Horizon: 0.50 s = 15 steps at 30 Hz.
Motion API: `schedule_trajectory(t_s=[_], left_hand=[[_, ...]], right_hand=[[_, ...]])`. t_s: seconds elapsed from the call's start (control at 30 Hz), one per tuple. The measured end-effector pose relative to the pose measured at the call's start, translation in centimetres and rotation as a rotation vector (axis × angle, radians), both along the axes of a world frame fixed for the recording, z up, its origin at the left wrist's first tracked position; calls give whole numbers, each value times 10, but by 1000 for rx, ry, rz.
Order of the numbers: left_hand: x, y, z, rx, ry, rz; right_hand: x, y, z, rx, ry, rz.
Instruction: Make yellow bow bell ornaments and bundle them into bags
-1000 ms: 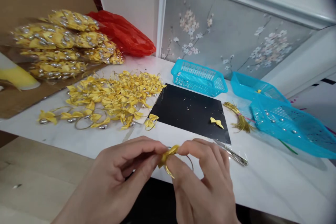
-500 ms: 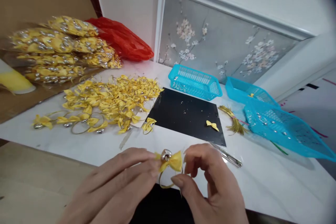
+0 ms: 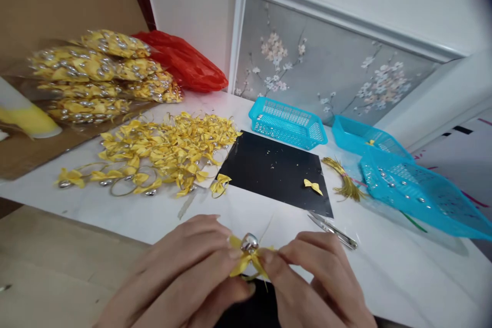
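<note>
Held bow: a yellow ribbon bow (image 3: pixel 240 264) is located at the lower centre of the frame, above the near edge of the white table (image 3: pixel 407 277). A silver bell (image 3: pixel 249 243) sits at its middle, facing up. Part of a gold cord (image 3: pixel 252 278) shows below the bow; a fine thread (image 3: pixel 266 229) extends above it, to the right of the bell.

Left hand (image 3: pixel 184 274): fingertips pressed on the left wing of the bow, with the thumb tip lower, near the cord. Whether the thumb touches the cord cannot be told.

Right hand (image 3: pixel 317 277): thumb and forefinger pinch the right wing, covering most of it.

Surroundings: a black board (image 3: pixel 269 169) lies at the centre of the frame, with one loose yellow bow (image 3: pixel 313 186) near its right edge. A pair of snips (image 3: pixel 338 232) lies just beyond the right hand. A bundle of gold cords (image 3: pixel 348 187) lies right of the board, beside a blue basket (image 3: pixel 453 210) containing silver bells. A loose pile of bows (image 3: pixel 161 146) with bells and cord loops occupies the left of centre. Filled clear bags (image 3: pixel 79 64) are stacked at upper left, next to a red bag (image 3: pixel 184 64).
</note>
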<state>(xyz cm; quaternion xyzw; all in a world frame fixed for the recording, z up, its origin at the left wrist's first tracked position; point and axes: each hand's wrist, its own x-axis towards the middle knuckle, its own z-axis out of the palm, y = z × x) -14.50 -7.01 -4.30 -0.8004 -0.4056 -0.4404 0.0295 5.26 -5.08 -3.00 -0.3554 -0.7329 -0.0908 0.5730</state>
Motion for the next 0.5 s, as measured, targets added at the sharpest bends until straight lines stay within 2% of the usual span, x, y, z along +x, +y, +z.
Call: schedule_trajectory(t_s=[0.13,0.3,0.4,0.5], left_hand=[[7,4,5,-29,-44,-18],[10,2,0,111,-18,-44],[12,-2,2,21,-36,-16],[12,-5,3,-114,-115,48]], right_hand=[[-1,-1,2,4,-40,-6],[-12,1,-1,47,91,-15],[-17,-1,-13,-68,93,40],[-20,-4,-26,-261,109,142]])
